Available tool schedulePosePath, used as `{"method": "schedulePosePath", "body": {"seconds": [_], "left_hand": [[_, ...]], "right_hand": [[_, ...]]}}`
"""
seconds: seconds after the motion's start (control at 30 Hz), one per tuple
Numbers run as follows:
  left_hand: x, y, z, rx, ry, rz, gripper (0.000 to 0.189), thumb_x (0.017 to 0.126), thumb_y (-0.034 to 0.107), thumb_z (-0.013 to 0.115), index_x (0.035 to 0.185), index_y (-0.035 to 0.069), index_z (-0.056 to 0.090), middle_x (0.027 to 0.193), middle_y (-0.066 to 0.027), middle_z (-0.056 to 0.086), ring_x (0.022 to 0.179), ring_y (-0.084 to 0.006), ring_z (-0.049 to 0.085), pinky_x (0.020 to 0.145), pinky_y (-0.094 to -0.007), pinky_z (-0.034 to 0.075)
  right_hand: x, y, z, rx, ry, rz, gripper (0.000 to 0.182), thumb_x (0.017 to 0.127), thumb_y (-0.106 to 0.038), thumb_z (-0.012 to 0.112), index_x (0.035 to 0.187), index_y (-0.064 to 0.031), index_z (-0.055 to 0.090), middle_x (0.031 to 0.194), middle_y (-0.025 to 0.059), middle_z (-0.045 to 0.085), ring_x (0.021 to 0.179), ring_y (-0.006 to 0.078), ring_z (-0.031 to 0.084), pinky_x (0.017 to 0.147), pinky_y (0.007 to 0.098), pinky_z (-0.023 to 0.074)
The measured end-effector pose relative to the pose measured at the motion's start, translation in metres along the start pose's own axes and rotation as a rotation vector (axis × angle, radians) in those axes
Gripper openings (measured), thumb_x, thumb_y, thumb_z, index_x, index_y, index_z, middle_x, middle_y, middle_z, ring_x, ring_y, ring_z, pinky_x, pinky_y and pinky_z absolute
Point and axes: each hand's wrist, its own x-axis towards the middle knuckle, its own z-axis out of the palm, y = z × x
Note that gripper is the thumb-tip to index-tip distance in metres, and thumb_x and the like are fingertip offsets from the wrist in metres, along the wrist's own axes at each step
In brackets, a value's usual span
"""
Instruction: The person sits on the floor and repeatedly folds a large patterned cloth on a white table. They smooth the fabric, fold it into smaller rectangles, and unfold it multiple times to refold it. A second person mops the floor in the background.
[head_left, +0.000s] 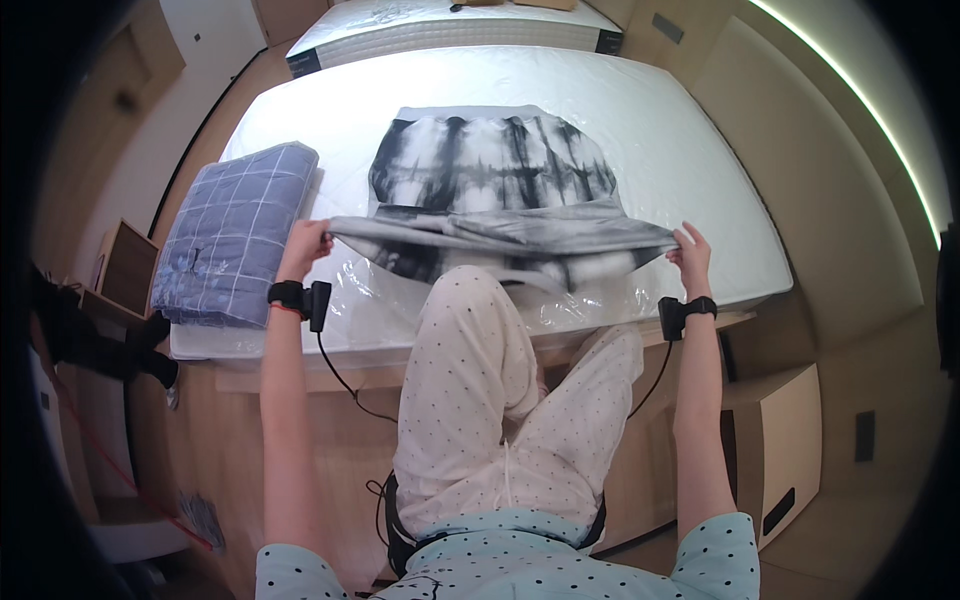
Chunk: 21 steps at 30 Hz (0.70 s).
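A black-and-white tie-dye cloth (487, 169) with a grey underside lies on a plastic-wrapped mattress (675, 150); whether it is a garment or a cover I cannot tell. Its near part is gathered into a band stretched from side to side above the mattress. My left hand (306, 244) pinches the band's left end. At the right end, my right hand (690, 251) grips it between thumb and fingers. Each wrist wears a black strapped device with a cable. One knee, in dotted trousers (469, 360), is bent close to the cloth's near edge.
A folded blue checked quilt (240, 232) rests on the mattress's left side. Behind stands another mattress (450, 34). A wooden bedside cabinet (780, 442) is at lower right, and a padded panel (817, 165) lines the right. A person's dark-clothed leg (112, 352) shows at left, above a mop (202, 517).
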Motion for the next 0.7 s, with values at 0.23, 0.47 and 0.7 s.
{"method": "schedulePosePath", "body": {"seconds": [0.23, 0.47, 0.7], "left_hand": [[-0.050, 0.056, -0.028, -0.417, -0.038, 0.109, 0.014, 0.081, 0.014, 0.055, 0.086, 0.002, 0.056, 0.061, 0.0016, 0.047, 0.050, -0.0056, 0.045, 0.047, -0.0179, 0.040], [-0.078, 0.022, -0.068, -0.568, 0.040, -0.005, 0.014, 0.082, 0.016, 0.056, 0.088, 0.003, 0.057, 0.066, 0.0006, 0.053, 0.056, -0.0056, 0.051, 0.050, -0.0175, 0.041], [0.027, 0.010, -0.015, -0.755, 0.120, -0.073, 0.036, 0.080, 0.024, 0.058, 0.108, 0.003, 0.046, 0.091, -0.0084, 0.056, 0.083, -0.0179, 0.055, 0.073, -0.0322, 0.045]], "right_hand": [[-0.014, -0.060, -0.034, 0.272, -0.129, 0.133, 0.020, 0.079, -0.011, 0.057, 0.096, 0.0008, 0.059, 0.077, 0.0048, 0.059, 0.056, 0.0086, 0.057, 0.046, 0.0139, 0.0423], [-0.045, -0.098, -0.036, 0.136, -0.156, 0.160, 0.021, 0.080, -0.015, 0.058, 0.091, 0.0031, 0.058, 0.072, 0.0040, 0.060, 0.051, 0.0049, 0.056, 0.039, 0.0100, 0.0415], [0.035, -0.031, 0.028, 0.367, -0.230, 0.222, 0.032, 0.083, -0.018, 0.054, 0.102, 0.0072, 0.049, 0.097, 0.0201, 0.057, 0.083, 0.0234, 0.060, 0.070, 0.0227, 0.0496]]}}
